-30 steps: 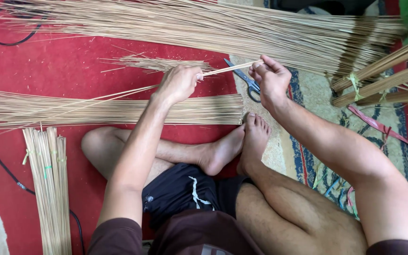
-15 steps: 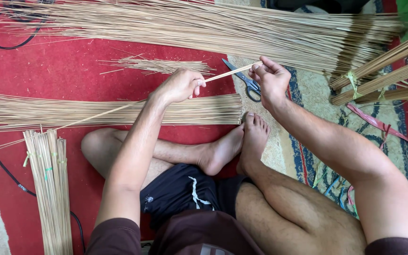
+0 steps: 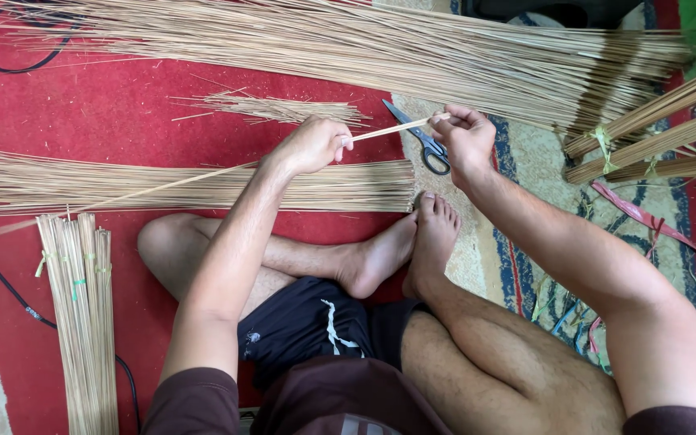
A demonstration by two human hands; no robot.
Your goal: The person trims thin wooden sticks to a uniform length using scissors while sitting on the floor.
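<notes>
Snap risk: left hand (image 3: 309,145) and right hand (image 3: 465,137) both pinch one thin stick (image 3: 388,129); uneven pull could break it.

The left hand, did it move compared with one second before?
Yes. The left hand has slid a little along the thin stick, toward the scissors on the floor, which lie in the same place.

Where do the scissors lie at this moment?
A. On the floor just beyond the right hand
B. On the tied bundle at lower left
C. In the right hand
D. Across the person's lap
A: the scissors lie on the floor beside the right hand, which pinches a thin stick.
</notes>
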